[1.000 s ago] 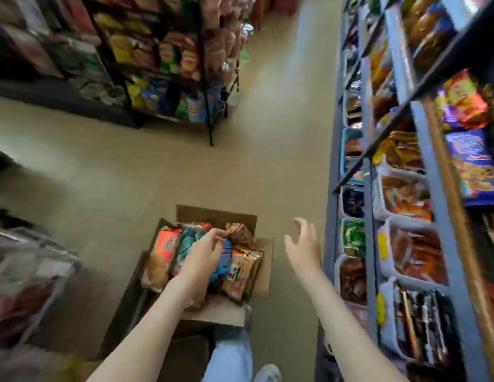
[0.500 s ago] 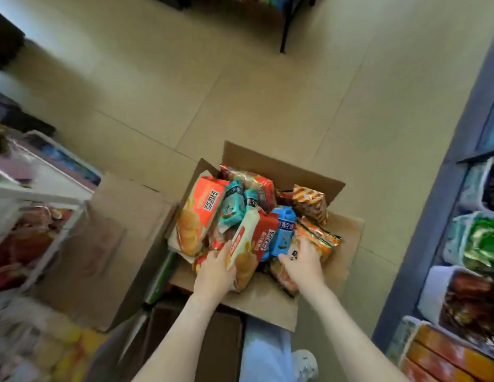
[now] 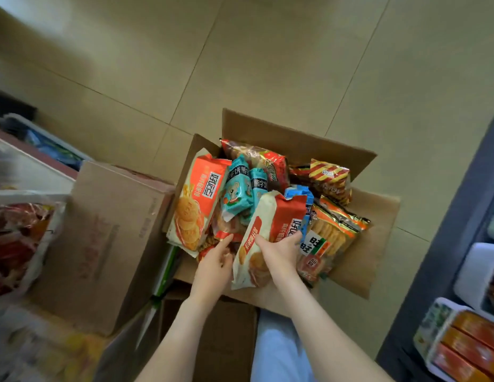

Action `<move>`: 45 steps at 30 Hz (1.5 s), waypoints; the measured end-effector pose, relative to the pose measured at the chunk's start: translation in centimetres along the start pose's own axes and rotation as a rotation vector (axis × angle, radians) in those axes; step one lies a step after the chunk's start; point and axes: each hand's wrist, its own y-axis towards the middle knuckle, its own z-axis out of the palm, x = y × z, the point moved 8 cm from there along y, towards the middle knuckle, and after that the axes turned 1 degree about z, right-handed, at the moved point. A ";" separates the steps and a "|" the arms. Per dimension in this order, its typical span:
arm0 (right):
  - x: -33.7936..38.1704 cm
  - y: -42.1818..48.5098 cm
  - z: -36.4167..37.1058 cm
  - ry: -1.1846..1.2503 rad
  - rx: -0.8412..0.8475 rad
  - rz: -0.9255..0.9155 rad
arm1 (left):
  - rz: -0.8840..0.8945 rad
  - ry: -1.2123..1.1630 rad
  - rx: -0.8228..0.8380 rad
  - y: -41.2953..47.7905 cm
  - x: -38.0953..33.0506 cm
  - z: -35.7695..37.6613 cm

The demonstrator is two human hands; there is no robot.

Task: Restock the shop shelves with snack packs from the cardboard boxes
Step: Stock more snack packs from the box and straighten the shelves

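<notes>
An open cardboard box [image 3: 358,260] stands on the floor, heaped with snack packs. My right hand [image 3: 281,250] grips a cream and red biscuit pack [image 3: 270,216] that lies tilted at the front of the heap. Just left of that pack, my left hand [image 3: 214,264] has its forefinger stretched onto a small red pack [image 3: 222,235]; I cannot see whether its other fingers grip anything. A matching orange biscuit pack [image 3: 194,205], teal bear-print packs [image 3: 237,191], a rice cracker bag [image 3: 331,238] and a red-and-yellow striped bag [image 3: 330,176] fill the rest.
A closed cardboard box [image 3: 110,238] stands to the left and another box [image 3: 212,343] lies under my arms. A white rack with bagged snacks [image 3: 19,238] is at the far left. Dark shelving with filled trays [image 3: 461,343] runs along the right. Beige tiled floor lies beyond.
The view dropped from the aisle to the box. My right hand came off the shelf side, into the box and onto the biscuit pack. My left hand slid left off that pack.
</notes>
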 end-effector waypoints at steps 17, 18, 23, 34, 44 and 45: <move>2.8 -33.6 -40.5 0.076 -0.488 -0.423 | 0.892 -0.069 0.186 -37.5 -33.4 3.0; 2.6 -36.2 -42.5 0.072 -0.518 -0.457 | 0.955 -0.100 0.198 -40.3 -34.1 3.2; 0.9 -47.7 -50.3 0.185 -0.673 -0.606 | 1.152 -0.134 0.480 -52.5 -36.5 4.0; -3.7 -63.0 -56.8 0.307 -0.849 -0.821 | 1.559 -0.139 0.528 -67.4 -39.2 2.7; -11.5 -73.4 -58.7 0.308 -0.821 -1.117 | 1.610 -0.267 0.986 -76.5 -38.1 4.7; -12.2 -74.0 -58.8 0.319 -0.819 -1.129 | 1.612 -0.256 1.022 -77.4 -37.9 5.0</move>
